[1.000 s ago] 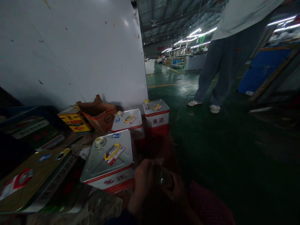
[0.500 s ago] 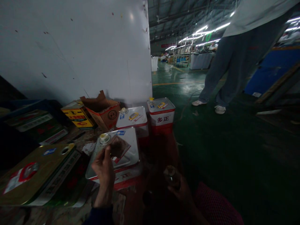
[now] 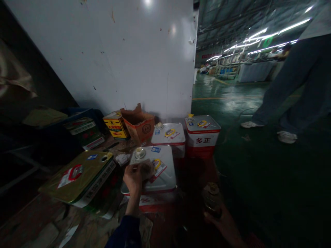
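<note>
My left hand (image 3: 133, 181) is closed on a thin, flat brownish piece (image 3: 147, 169), blurred and partly see-through; its material is hard to make out. Both are above the grey top of a square metal can (image 3: 161, 181) with a pale spout cap, a blue sticker and a red-and-yellow label. Lower right, in the dark, my right hand (image 3: 223, 220) is wrapped around a small glass bottle (image 3: 212, 201) with a stained yellowish top. What is inside the bottle is unclear.
Two similar cans, one middle (image 3: 169, 133) and one right (image 3: 203, 136), stand behind. An olive-gold can (image 3: 77, 175), a yellow tin (image 3: 116, 127) and a torn cardboard box (image 3: 141, 125) are left. A white panel (image 3: 129, 62) rises behind. A person's legs (image 3: 292, 82) stand right.
My view has turned left, so the cans and the person appear farther right. The flat piece is still in my left hand, now nearer the spout cap. My right hand still holds the bottle.
</note>
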A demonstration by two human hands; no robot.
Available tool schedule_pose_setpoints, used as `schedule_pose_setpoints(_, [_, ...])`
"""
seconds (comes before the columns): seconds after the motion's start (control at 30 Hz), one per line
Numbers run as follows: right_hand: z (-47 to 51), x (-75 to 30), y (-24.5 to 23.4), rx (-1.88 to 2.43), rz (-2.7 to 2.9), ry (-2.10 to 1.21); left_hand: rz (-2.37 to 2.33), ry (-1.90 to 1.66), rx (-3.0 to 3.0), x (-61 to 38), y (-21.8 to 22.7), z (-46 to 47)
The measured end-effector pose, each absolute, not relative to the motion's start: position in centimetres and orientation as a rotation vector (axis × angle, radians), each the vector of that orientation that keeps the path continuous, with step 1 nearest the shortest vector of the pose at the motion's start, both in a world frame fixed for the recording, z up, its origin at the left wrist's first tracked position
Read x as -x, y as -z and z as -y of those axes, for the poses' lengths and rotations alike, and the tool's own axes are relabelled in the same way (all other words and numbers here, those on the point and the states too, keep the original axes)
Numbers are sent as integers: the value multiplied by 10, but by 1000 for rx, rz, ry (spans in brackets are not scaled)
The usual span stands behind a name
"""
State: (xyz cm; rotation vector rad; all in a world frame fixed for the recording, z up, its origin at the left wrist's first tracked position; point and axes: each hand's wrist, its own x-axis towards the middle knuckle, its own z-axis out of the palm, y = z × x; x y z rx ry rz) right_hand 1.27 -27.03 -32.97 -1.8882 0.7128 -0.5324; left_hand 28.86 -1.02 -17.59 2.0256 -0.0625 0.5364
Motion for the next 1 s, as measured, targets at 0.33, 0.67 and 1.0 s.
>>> schedule_pose_setpoints(0.33, [290,-51,320,1907,-680,562,236,-981,-2230,-268,156,17])
schedule_pose_setpoints(0.67, [279,-47,321,1959,-551,686,1095,-278,-2079,-144,168,108])
schedule_pose_setpoints(1.0, [279,-40,310,2065,-454,681,894,337,-2052,-130,171,132])
